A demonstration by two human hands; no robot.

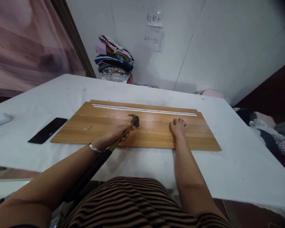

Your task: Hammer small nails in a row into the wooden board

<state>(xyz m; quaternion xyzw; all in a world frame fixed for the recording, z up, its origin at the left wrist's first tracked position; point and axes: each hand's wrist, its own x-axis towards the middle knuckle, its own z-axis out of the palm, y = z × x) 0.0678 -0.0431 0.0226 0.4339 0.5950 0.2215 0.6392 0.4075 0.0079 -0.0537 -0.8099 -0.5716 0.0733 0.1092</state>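
Observation:
My left hand (122, 132) is wrapped round a claw hammer (135, 121), gripping the wooden handle close to its metal head. The black grip runs back beneath my forearm. The head is over the wooden board (109, 122), beside a short row of small dark nail heads or holes (149, 129); I cannot tell which. On the board's right half rests my right hand (179, 126), fingers apart and bent a little, holding nothing. A few loose nails (87, 128) lie on the board's left part. Two white strips with markings (144, 110) run along its far side.
The board lies on a white-covered table (137, 164). A black phone (47, 130) is left of it, and a white object (0, 119) sits at the far left. Folded cloths (115, 60) are stacked by the wall. More cloth (266, 133) lies beyond the right edge.

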